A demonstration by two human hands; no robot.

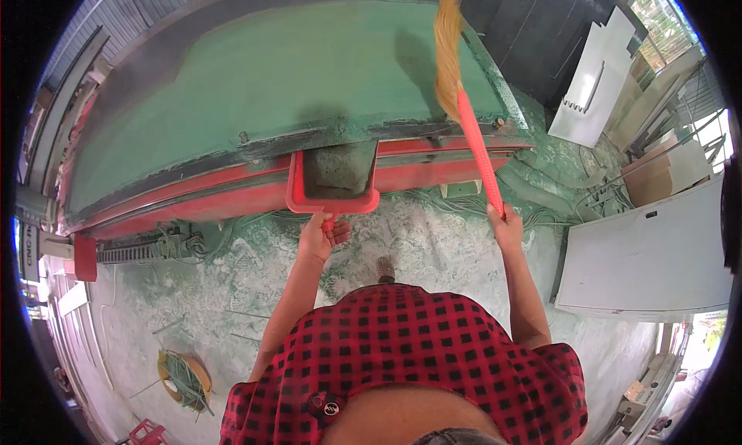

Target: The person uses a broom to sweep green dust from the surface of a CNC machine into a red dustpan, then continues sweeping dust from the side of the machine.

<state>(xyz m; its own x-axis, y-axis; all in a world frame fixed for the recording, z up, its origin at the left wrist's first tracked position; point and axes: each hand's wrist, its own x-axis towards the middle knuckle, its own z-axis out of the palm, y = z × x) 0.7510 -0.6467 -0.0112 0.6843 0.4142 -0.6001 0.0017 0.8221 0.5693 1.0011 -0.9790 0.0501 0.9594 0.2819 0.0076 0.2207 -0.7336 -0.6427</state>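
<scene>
My left hand (325,235) is closed round the short handle of a red dustpan (297,184). The pan's mouth is against the near edge of a large machine bed (309,66) coated in green dust, and a layer of grey-green dust (337,169) lies inside the pan. In my right hand (506,227) is the red handle of a broom (478,147) with long straw-coloured bristles. The broom is raised, bristles upward, over the bed's right end; its shadow falls on the green surface.
Red rails (185,200) run along the bed's front. Cables (541,213) lie on the dusty floor at right, near a grey cabinet (645,252). White cut panels (591,82) lean at the back right. A yellow container of green strips (184,381) stands at lower left.
</scene>
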